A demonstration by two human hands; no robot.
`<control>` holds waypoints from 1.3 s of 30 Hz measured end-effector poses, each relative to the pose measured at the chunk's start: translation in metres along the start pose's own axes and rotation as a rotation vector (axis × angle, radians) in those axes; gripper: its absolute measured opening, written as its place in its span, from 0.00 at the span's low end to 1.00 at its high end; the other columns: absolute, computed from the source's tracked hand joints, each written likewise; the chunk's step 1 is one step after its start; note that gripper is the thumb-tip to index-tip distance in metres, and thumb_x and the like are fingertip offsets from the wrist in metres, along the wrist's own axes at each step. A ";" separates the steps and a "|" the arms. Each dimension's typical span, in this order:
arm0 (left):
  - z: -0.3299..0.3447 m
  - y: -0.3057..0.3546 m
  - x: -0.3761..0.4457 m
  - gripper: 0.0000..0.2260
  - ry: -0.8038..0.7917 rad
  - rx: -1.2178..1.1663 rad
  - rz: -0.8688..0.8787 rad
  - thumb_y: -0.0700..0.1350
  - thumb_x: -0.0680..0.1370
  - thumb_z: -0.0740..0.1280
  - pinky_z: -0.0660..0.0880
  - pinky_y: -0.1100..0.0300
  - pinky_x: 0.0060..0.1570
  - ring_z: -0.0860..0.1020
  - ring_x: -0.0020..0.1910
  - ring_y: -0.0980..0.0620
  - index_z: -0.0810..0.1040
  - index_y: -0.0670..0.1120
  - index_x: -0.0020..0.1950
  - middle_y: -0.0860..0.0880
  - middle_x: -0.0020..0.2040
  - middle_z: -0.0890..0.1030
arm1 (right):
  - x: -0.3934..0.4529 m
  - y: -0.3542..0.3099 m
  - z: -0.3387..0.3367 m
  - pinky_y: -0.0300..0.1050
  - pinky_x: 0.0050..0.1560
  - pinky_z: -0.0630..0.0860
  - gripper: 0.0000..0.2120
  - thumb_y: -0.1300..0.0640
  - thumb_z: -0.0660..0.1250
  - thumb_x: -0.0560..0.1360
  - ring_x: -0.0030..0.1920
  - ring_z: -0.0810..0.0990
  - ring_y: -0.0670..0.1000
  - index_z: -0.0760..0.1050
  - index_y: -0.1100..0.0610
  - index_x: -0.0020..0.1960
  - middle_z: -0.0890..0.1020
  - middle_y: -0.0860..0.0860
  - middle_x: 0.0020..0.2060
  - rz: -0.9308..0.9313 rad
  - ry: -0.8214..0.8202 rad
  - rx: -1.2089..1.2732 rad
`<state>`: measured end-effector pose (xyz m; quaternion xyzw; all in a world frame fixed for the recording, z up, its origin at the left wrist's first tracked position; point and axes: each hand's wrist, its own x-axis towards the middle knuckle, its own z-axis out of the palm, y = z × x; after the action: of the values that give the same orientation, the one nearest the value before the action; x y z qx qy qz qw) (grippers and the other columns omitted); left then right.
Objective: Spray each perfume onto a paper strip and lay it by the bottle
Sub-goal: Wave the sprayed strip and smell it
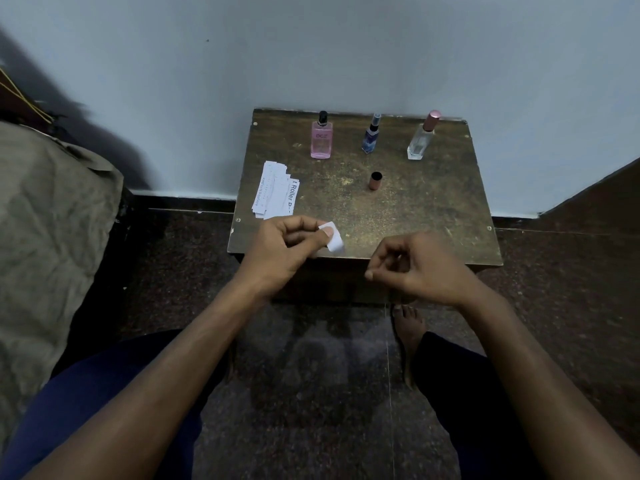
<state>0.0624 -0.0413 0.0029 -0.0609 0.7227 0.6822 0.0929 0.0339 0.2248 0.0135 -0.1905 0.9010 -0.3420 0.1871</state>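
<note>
Worn wooden table (433, 216) against pale wall (311, 46), crumpled grey cloth (45, 237), dark speckled floor (311, 410)

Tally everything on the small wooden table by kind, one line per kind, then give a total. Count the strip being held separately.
Perfume bottles: 3 (pink bottle, blue bottle, clear bottle)
Loose caps: 1 (rose-gold cap)
Stacks of paper strips: 1 (paper stack; the number of strips in it cannot be told)
Held strips: 1 (paper strip, pinched by the left hand)
Total: 6
</note>
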 end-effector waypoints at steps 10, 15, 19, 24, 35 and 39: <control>-0.006 -0.003 -0.001 0.06 -0.014 0.385 0.034 0.54 0.76 0.80 0.74 0.64 0.36 0.81 0.34 0.62 0.87 0.54 0.45 0.58 0.36 0.86 | 0.007 0.006 0.006 0.42 0.42 0.76 0.07 0.48 0.74 0.80 0.40 0.82 0.39 0.83 0.48 0.45 0.84 0.41 0.38 0.111 0.303 -0.076; 0.003 0.007 -0.011 0.03 -0.327 0.208 0.140 0.49 0.77 0.79 0.74 0.67 0.33 0.78 0.31 0.61 0.88 0.52 0.47 0.54 0.39 0.87 | 0.009 0.009 0.008 0.28 0.37 0.69 0.08 0.48 0.74 0.80 0.40 0.81 0.36 0.82 0.47 0.42 0.83 0.40 0.36 0.123 0.309 -0.068; 0.004 -0.001 -0.013 0.06 -0.107 0.937 0.290 0.59 0.78 0.76 0.74 0.63 0.36 0.81 0.35 0.65 0.86 0.58 0.47 0.63 0.37 0.85 | 0.009 0.007 0.009 0.26 0.37 0.69 0.08 0.49 0.74 0.80 0.39 0.79 0.33 0.83 0.48 0.43 0.82 0.40 0.33 0.104 0.275 -0.096; 0.003 0.012 -0.013 0.03 -0.398 -0.157 0.160 0.51 0.78 0.77 0.73 0.69 0.33 0.78 0.30 0.62 0.87 0.53 0.48 0.55 0.36 0.85 | 0.011 0.008 0.009 0.27 0.38 0.69 0.08 0.48 0.74 0.79 0.39 0.79 0.33 0.82 0.48 0.43 0.81 0.41 0.32 0.118 0.240 -0.126; 0.011 0.011 -0.003 0.04 -0.108 -0.278 0.202 0.53 0.78 0.77 0.70 0.70 0.31 0.77 0.28 0.61 0.87 0.53 0.47 0.54 0.32 0.82 | 0.016 0.007 0.015 0.40 0.35 0.68 0.08 0.47 0.73 0.79 0.35 0.79 0.39 0.83 0.47 0.43 0.82 0.43 0.33 0.131 0.260 -0.162; 0.001 -0.001 0.000 0.08 0.253 0.794 0.237 0.60 0.77 0.76 0.71 0.67 0.34 0.81 0.34 0.66 0.87 0.58 0.47 0.62 0.37 0.85 | 0.016 0.006 0.017 0.38 0.34 0.65 0.10 0.46 0.72 0.80 0.34 0.79 0.40 0.81 0.47 0.42 0.81 0.43 0.32 0.137 0.265 -0.154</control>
<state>0.0624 -0.0407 0.0017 -0.0202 0.9367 0.3444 -0.0594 0.0266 0.2119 -0.0054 -0.0956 0.9523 -0.2802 0.0744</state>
